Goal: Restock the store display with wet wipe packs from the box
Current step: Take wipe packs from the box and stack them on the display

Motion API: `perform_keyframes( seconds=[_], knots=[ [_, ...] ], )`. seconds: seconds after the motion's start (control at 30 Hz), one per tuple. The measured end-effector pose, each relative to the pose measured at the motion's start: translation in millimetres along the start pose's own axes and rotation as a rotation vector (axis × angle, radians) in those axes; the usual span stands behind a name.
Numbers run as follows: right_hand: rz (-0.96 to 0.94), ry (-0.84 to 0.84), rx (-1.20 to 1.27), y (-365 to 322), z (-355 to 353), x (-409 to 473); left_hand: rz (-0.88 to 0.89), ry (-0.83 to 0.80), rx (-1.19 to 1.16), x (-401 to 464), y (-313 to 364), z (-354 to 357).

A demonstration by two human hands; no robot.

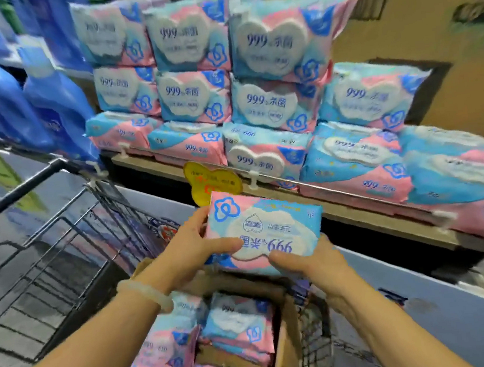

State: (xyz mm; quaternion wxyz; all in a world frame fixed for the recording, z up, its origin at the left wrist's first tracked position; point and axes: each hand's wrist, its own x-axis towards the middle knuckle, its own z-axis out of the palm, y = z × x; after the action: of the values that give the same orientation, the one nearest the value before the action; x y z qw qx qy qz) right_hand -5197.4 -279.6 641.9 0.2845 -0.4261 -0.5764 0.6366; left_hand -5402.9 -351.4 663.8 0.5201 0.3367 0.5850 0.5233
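Observation:
I hold a pink and blue wet wipe pack (pixel 264 225) upside down in both hands, just above the cardboard box (pixel 286 344) and in front of the shelf. My left hand (pixel 193 242) grips its left edge with the thumb across the front. My right hand (pixel 304 261) grips its lower right corner from below. The box, below my forearms, holds several more packs (pixel 239 322). The store display (pixel 271 71) behind carries stacked packs of the same kind, some upright, some lying flat on the wooden shelf edge (pixel 365 221).
A metal shopping cart (pixel 62 230) stands at the left, and the box sits in its basket. Blue detergent bottles (pixel 55 97) hang over the cart's far side. A yellow price tag (pixel 205 184) is clipped to the shelf rail. Large cardboard cartons (pixel 426 17) stand behind the display.

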Motion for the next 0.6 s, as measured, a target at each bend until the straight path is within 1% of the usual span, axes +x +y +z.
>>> perform_keyframes(
  seconds=[0.1,0.2,0.27,0.37,0.47,0.53,0.6],
  knots=[
    [-0.125,0.059,0.02,-37,-39,-17,0.133,-0.061,0.057,10,41,42],
    [-0.254,0.106,-0.006,-66,-82,-28,0.21,-0.167,0.087,23,75,88],
    [-0.308,0.187,-0.017,-78,-109,-29,0.259,-0.214,0.128,35,94,117],
    [-0.356,0.278,-0.047,-93,-147,-17,0.316,-0.22,0.179,55,121,152],
    [-0.382,0.324,-0.077,-109,-178,8,0.366,-0.231,0.225,78,140,177],
    [-0.4,0.36,-0.096,-113,-192,29,0.415,-0.21,0.27,96,149,188],
    [-0.374,0.392,-0.104,-115,-203,49,0.461,-0.163,0.371,112,152,196]
  ],
)
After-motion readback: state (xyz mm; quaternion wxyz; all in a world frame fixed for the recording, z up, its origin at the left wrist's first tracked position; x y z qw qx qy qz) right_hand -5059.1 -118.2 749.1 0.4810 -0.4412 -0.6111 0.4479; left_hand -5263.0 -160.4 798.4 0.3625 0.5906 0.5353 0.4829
